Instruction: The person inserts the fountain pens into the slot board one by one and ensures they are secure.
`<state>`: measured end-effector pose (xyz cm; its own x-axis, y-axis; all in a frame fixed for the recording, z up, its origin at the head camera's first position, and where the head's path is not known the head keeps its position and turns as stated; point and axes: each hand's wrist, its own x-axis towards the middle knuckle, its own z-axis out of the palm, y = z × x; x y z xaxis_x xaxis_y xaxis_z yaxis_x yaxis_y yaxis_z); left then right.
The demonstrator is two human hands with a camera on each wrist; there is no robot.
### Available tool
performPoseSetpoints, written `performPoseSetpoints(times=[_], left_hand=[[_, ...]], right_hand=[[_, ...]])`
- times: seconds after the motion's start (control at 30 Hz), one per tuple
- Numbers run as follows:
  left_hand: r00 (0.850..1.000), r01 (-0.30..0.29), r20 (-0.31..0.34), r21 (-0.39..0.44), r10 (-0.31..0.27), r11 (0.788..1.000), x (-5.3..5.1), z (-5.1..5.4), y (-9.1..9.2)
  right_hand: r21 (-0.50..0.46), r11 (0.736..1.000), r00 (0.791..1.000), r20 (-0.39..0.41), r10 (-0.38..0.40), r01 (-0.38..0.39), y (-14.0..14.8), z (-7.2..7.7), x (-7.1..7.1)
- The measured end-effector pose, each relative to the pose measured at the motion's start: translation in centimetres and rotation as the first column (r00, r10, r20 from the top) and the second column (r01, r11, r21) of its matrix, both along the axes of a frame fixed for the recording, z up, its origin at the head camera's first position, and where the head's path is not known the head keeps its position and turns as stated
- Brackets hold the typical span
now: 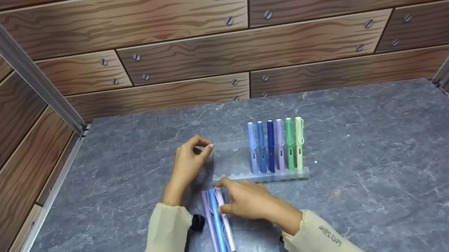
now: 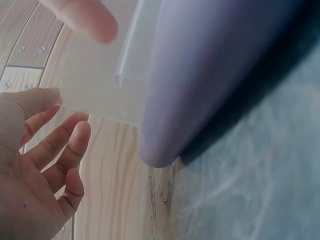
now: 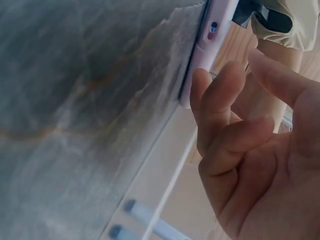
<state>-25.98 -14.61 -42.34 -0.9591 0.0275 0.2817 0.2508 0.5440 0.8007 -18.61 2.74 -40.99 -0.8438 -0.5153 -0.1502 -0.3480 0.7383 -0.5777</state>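
Illumination in the head view is moderate, even and diffuse; the source direction cannot be determined. Soft shadows darken the tabletop (image 1: pixel 126 198) just right of the left hand (image 1: pixel 189 161) and beneath the forearm of the right hand (image 1: pixel 253 201). The clear holder (image 1: pixel 230 161), between and beyond the hands, shows low contrast. In the left wrist view, haze reduces contrast; the purple pen (image 2: pixel 195 75) beside the left hand is enlarged, out of focus and edged by a dark shadow. In the right wrist view, the surface beside the right hand is dim and blurred; the pale sleeve (image 3: pixel 300 20) beyond its fingertips appears brighter.
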Motion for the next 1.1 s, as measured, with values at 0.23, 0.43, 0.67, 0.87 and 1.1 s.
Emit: performPoseSetpoints(times=[0.23,0.43,0.67,0.87,1.1], left_hand=[[1.0,0.002,0.012,-0.002,-0.002,1.0,0.0,0.0,0.1],[1.0,-0.008,-0.01,0.004,0.008,1.0,-0.1,-0.1,-0.1],[1.0,-0.012,-0.014,0.009,0.012,1.0,0.0,-0.3,-0.2],[1.0,-0.005,-0.027,0.013,0.005,1.0,0.0,-0.4,-0.2],[1.0,-0.007,-0.029,-0.011,0.007,1.0,0.0,-0.2,0.0]], right_hand=[[0.036,0.999,0.999,-0.036,0.015,-0.014,-0.5,-0.2,-0.2],[0.101,0.995,0.999,-0.044,0.017,-0.012,-1.2,-0.1,-0.2],[0.161,0.987,0.997,-0.081,-0.012,0.025,-1.9,-0.1,0.1],[0.215,0.976,0.995,-0.099,-0.013,0.034,-2.3,0.1,0.2],[0.26,0.965,0.993,-0.117,-0.017,0.047,-2.6,0.3,0.2]])
